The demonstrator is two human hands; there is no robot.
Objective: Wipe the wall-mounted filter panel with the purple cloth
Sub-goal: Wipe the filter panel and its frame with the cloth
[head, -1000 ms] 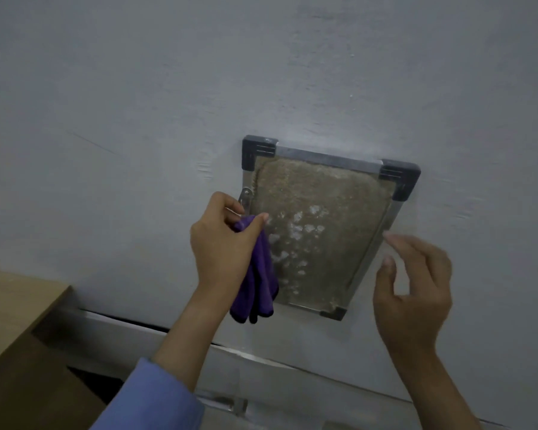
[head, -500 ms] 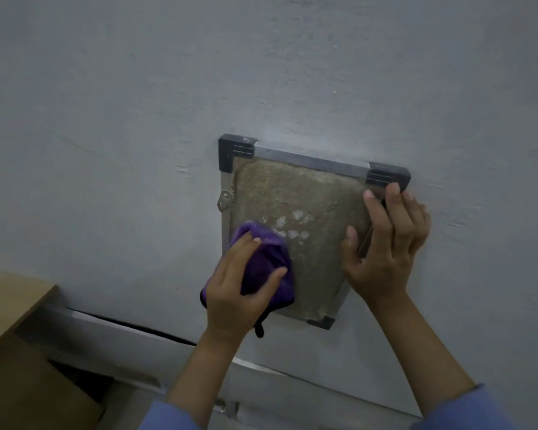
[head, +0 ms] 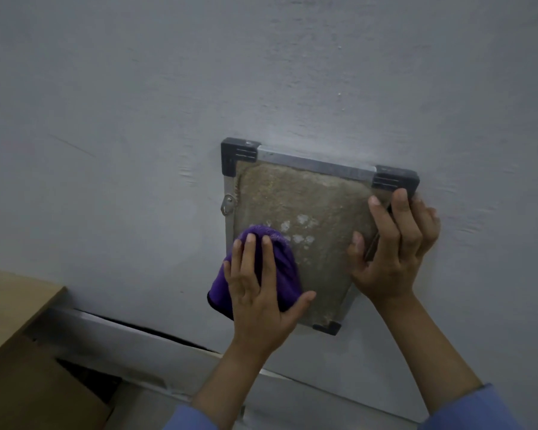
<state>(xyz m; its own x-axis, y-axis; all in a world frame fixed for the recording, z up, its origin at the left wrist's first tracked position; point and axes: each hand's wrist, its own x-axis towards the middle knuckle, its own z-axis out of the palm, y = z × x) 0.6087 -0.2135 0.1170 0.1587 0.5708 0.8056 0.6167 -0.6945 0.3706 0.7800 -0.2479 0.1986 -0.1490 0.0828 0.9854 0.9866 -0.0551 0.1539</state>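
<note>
The filter panel hangs on the grey wall, a dusty brown mat in a metal frame with black plastic corners and a few pale wiped spots in the middle. The bunched purple cloth lies against the panel's lower left part. My left hand presses on the cloth with straight, spread fingers. My right hand grips the panel's right frame edge, fingers curled over it and thumb on the mat.
A small metal latch sits on the panel's left frame. Below runs a metal ledge with a dark gap along the wall. A brown cardboard box stands at the lower left.
My left hand went from holding the hanging cloth beside the panel to pressing it flat on the lower left of the mat. My right hand moved up and took hold of the right frame edge.
</note>
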